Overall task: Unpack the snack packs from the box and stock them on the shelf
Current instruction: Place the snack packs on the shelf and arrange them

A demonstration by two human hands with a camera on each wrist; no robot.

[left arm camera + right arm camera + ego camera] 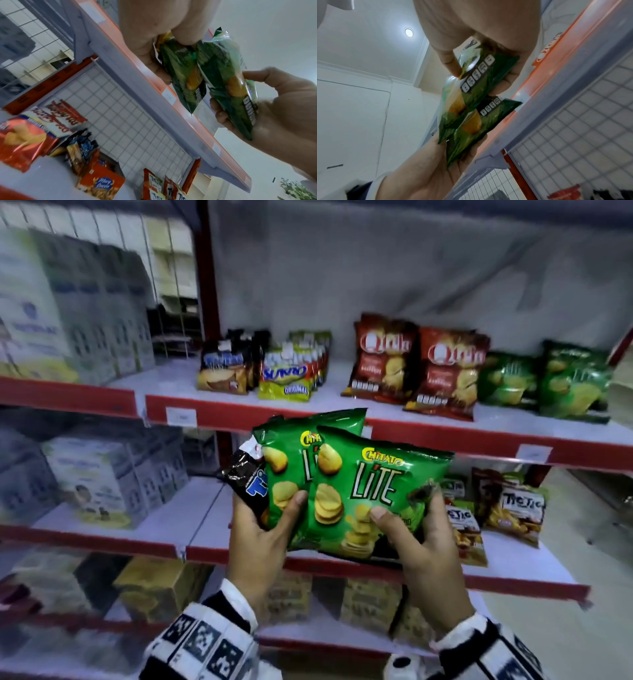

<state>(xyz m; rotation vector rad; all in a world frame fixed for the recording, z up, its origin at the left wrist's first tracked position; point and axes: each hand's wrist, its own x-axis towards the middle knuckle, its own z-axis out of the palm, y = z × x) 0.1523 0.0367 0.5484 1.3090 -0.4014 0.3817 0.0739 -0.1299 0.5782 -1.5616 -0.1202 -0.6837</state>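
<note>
Gripping overlapped glossy green foil chip packs [373, 491], right hand [424, 542] separates the front one; left hand [260, 539] pinches the rest for shelving.

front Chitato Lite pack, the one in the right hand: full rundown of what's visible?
The front Chitato Lite pack is a glossy green foil bag, sealed and puffy, printed with potato chips and white "LiTE" lettering. It is held roughly upright and slightly tilted in front of the shelves. The right hand pinches its lower right corner. It overlaps a second green pack that the left hand holds.
</note>
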